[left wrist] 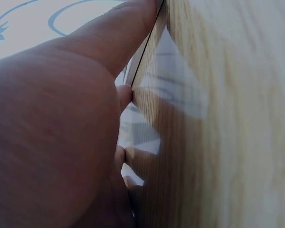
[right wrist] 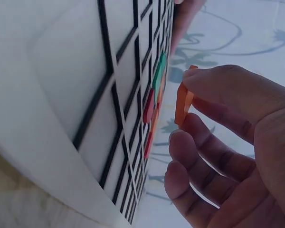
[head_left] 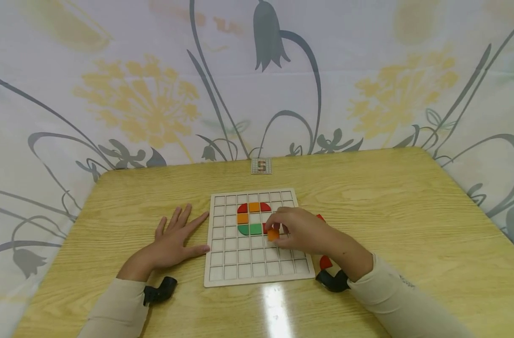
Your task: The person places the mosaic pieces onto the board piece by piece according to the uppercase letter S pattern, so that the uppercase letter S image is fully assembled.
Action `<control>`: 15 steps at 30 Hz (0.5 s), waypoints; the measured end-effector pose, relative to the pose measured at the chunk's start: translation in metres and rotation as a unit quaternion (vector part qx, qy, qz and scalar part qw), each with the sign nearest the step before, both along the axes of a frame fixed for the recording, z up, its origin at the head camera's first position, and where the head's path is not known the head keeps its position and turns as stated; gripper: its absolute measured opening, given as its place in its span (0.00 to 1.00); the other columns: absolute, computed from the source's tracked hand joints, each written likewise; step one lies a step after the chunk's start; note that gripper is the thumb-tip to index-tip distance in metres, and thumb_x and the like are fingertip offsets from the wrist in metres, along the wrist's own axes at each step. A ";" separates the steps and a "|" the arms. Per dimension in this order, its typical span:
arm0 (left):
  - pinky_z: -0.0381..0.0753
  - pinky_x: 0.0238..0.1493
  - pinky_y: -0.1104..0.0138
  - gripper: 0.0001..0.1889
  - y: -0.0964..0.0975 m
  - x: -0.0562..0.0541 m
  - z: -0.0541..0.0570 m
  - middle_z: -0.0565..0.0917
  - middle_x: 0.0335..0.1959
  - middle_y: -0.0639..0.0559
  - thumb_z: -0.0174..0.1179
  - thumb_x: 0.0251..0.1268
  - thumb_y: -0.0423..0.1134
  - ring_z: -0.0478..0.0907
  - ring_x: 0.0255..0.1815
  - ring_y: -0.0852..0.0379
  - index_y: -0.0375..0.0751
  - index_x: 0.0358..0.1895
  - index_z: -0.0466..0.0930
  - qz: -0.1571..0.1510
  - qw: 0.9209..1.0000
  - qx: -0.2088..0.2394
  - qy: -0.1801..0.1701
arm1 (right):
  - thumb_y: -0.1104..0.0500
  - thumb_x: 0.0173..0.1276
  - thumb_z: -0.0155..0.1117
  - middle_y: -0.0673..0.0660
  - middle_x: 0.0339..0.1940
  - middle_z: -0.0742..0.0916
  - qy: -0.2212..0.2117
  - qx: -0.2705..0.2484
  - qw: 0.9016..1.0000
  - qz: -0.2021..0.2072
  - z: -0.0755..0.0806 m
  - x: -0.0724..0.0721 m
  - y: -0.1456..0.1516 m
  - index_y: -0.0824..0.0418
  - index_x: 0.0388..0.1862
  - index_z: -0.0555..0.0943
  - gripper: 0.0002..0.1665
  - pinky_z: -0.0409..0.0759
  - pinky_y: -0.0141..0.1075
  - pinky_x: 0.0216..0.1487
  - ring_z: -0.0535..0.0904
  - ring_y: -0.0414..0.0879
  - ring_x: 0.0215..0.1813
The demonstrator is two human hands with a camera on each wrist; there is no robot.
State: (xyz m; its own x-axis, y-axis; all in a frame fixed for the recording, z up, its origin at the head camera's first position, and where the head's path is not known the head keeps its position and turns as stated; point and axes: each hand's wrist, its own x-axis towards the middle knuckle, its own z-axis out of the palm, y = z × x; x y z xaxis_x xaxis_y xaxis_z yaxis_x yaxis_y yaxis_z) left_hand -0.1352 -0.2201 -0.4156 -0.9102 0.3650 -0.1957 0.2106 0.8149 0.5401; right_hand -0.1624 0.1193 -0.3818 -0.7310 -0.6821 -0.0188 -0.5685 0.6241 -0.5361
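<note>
My right hand (head_left: 301, 228) pinches an orange square tile (head_left: 273, 234) between thumb and fingertips, just above the white grid board (head_left: 236, 272). In the right wrist view the orange tile (right wrist: 183, 102) stands on edge, apart from the board. Pieces lie in the grid: a red rounded piece (head_left: 242, 208), orange squares (head_left: 254, 207), another red rounded piece (head_left: 265, 206), a green rounded piece (head_left: 243, 229) and a green square (head_left: 255, 229). A red piece (head_left: 265, 228) is partly hidden by the right hand. My left hand (head_left: 172, 241) lies with fingers spread, its thumb and forefinger at the board's left edge.
A small card (head_left: 261, 165) with an S- or 5-like figure on a grid lies behind the board. Red pieces (head_left: 325, 262) lie to the board's right, partly under my right forearm. A patterned cloth (head_left: 223, 94) hangs behind the wooden table (head_left: 367, 188).
</note>
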 end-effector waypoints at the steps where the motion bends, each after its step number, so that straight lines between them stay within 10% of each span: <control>1: 0.21 0.72 0.35 0.45 0.000 0.000 0.000 0.34 0.83 0.37 0.60 0.66 0.64 0.26 0.82 0.33 0.56 0.81 0.52 0.000 1.000 0.001 -0.001 | 0.58 0.65 0.73 0.46 0.42 0.84 0.003 0.000 1.000 0.000 -0.001 0.000 -0.001 0.55 0.47 0.86 0.12 0.76 0.28 0.38 0.75 0.40 0.37; 15: 0.21 0.72 0.35 0.44 0.000 -0.001 -0.001 0.34 0.83 0.37 0.59 0.66 0.64 0.25 0.82 0.33 0.57 0.81 0.51 -0.003 1.000 -0.002 0.000 | 0.58 0.65 0.73 0.49 0.44 0.87 0.011 0.000 1.000 0.016 -0.011 -0.001 -0.003 0.57 0.47 0.88 0.12 0.75 0.29 0.40 0.75 0.40 0.38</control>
State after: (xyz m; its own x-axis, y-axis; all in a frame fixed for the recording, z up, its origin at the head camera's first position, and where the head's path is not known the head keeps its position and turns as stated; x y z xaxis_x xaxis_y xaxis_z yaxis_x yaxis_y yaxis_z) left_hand -0.1360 -0.2206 -0.4170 -0.9081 0.3693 -0.1977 0.2149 0.8158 0.5369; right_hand -0.1630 0.1161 -0.3928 -0.7086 -0.7056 -0.0042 -0.5997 0.6054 -0.5233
